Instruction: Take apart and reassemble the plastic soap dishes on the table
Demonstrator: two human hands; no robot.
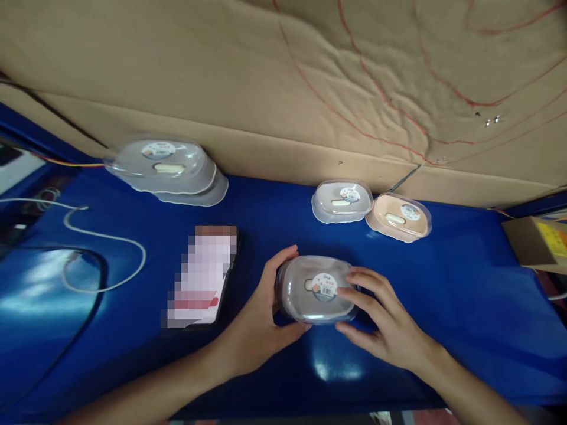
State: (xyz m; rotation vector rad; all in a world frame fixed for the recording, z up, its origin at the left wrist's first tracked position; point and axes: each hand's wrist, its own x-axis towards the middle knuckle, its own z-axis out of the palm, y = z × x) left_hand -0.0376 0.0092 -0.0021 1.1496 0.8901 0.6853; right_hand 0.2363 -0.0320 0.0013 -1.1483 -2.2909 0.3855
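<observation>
A grey oval box with a clear lid and a round label (pixel 296 301) is between my two hands near the middle of the blue table. My left hand (pixel 266 313) grips its left end, thumb at the near edge and fingers round the far side. On the right end lies my right hand (pixel 381 313), fingers on the lid and label edge, thumb at the near side. Farther back stand a small grey box (pixel 339 206) and a pinkish box (pixel 394 223), side by side, both with clear lids and labels.
Stacked larger clear-lidded boxes (pixel 177 171) stand at the back left. A phone (pixel 201 277) lies left of my left hand. Cables (pixel 144 254) run over the left of the blue table (pixel 274 389). Brown cardboard (pixel 221 77) lines the back; a carton (pixel 527 242) is at right.
</observation>
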